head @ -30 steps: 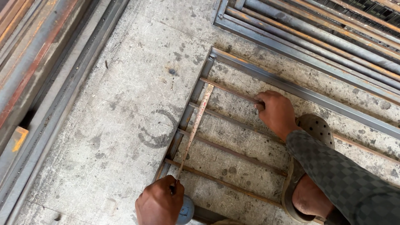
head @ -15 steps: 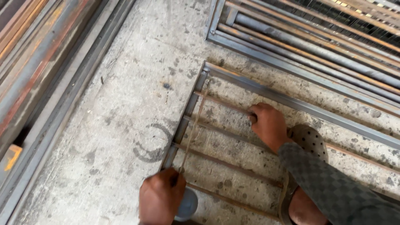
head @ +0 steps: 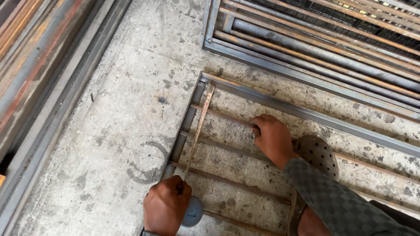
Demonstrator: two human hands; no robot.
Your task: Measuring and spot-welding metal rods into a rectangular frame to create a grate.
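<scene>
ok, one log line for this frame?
left hand: holds tape measure along metal frame | right hand: on crossbar | floor: concrete

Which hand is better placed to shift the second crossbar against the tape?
Probably right. The right hand already rests on that crossbar, while the left hand is pinning the tape measure near its case at the frame edge.

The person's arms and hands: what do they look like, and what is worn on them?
Both hands are bare, with no gloves. The right hand comes out of a long grey sleeve with a small checked pattern, reaching to the wrist. The left hand shows no sleeve in view; its wrist is cut off by the frame edge.
</scene>
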